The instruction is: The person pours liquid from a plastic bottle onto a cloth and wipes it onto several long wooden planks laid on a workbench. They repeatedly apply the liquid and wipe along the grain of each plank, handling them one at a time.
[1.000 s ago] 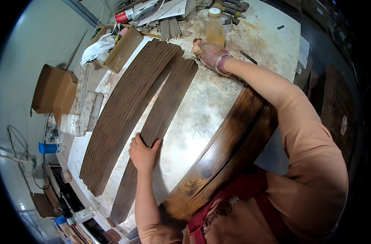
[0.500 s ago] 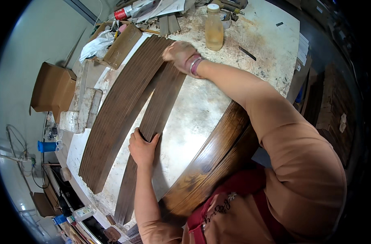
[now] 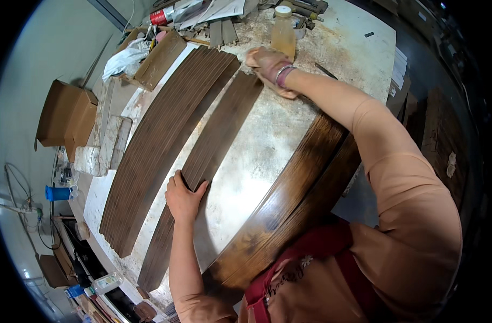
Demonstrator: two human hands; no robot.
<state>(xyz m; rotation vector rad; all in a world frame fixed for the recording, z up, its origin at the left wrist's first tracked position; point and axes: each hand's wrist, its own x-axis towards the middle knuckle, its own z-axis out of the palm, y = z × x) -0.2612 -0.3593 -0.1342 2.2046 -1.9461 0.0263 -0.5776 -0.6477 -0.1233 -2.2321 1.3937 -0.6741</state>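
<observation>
A narrow stack of long dark wood strips lies lengthwise on the pale, stained worktop. My left hand presses flat on its near half, thumb spread. My right hand, a pink band on the wrist, is knuckles-up at the stack's far end, fingers curled; whether it grips anything is hidden. A bottle of amber liquid stands just beyond it. A wider stack of the same dark strips lies alongside on the left.
A curved dark-stained wooden piece borders the worktop's near side. At the far left are a wooden block, a white bag, papers and a red can. A cardboard box and blue cup sit below left.
My right hand left the bottle, swept left over the far ends of the strips, and is now back at the narrow stack's far end. My left hand has stayed pressed on the stack.
</observation>
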